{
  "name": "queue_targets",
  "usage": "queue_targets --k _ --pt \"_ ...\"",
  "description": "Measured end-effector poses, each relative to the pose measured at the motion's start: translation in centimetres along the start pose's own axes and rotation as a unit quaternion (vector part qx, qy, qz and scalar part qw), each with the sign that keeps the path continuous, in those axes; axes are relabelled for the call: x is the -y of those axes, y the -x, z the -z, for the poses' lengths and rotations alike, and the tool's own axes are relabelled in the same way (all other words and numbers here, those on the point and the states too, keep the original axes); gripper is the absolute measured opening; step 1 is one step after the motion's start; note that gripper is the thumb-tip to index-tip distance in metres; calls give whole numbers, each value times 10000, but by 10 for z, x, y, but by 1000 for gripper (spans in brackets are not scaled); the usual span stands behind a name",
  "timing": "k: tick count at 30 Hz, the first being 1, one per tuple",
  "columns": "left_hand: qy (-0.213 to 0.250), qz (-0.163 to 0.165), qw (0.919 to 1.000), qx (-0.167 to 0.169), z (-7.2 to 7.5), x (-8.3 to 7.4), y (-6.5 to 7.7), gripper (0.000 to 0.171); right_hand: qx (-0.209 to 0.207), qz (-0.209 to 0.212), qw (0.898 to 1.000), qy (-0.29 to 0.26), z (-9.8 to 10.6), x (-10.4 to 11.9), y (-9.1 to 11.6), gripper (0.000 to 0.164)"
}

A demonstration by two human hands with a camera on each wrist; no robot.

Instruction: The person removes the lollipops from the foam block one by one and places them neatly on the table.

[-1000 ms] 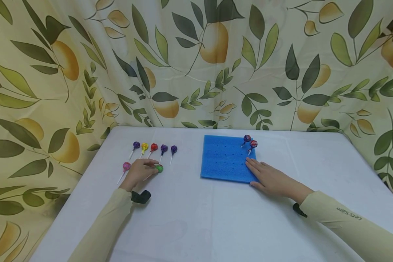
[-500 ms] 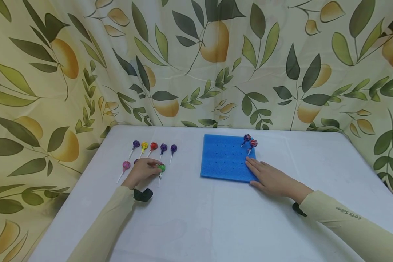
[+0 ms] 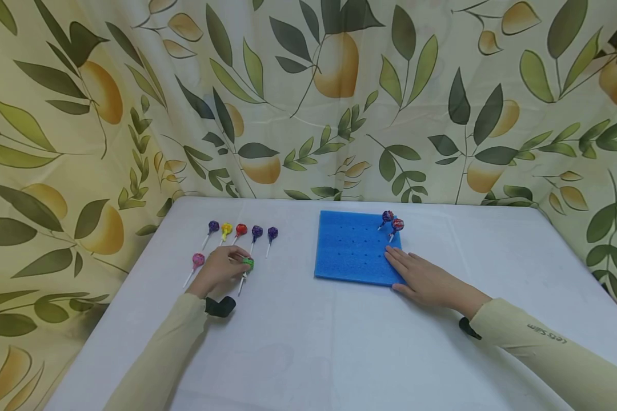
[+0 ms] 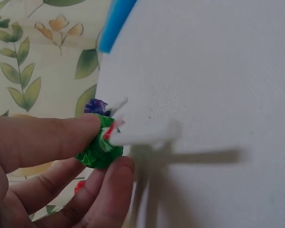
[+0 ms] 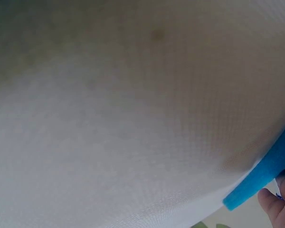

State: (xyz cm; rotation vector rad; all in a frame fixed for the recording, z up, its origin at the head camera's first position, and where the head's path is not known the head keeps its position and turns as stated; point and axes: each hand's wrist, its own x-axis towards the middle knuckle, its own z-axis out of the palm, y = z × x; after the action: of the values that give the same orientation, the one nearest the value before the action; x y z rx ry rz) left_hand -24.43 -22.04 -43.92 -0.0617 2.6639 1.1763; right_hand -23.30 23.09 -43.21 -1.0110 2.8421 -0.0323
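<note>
My left hand (image 3: 220,268) pinches a green-wrapped lollipop (image 3: 248,264) by its candy end, between thumb and fingers. Its white stick points down toward the front in the head view; in the left wrist view the lollipop (image 4: 100,151) has its stick jutting right, off the table. On the right, my right hand (image 3: 424,281) rests with straight fingers on the right edge of a blue foam board (image 3: 339,251) dotted with small holes. Two lollipops with dark, red-patterned wrappers, one behind (image 3: 388,217) and one in front (image 3: 397,225), stand in the board's far right corner.
Behind the left hand lies a row of lollipops: a purple one (image 3: 213,226), a yellow one (image 3: 227,229), a red one (image 3: 241,229) and more purple ones (image 3: 272,233). A pink lollipop (image 3: 198,260) lies left of the hand. A patterned curtain (image 3: 308,114) hangs behind the white table (image 3: 298,342).
The left hand has lifted and turned the green lollipop, so its stick now points down toward the front. It moved slightly right, then back left. The right hand and board have stayed put.
</note>
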Motion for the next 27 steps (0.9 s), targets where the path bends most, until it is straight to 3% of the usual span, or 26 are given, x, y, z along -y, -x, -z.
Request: queue_targets --k 8,24,27 --pt "-166 337 9992 -129 -1 0 0 28 -14 19 10000 -44 0 0 0 70" --pt "-75 201 9998 -31 3 -1 5 36 -21 57 10000 14 2 2 2 70" --pt "-127 40 9999 -30 7 -1 6 36 -51 69 10000 7 2 2 2 70"
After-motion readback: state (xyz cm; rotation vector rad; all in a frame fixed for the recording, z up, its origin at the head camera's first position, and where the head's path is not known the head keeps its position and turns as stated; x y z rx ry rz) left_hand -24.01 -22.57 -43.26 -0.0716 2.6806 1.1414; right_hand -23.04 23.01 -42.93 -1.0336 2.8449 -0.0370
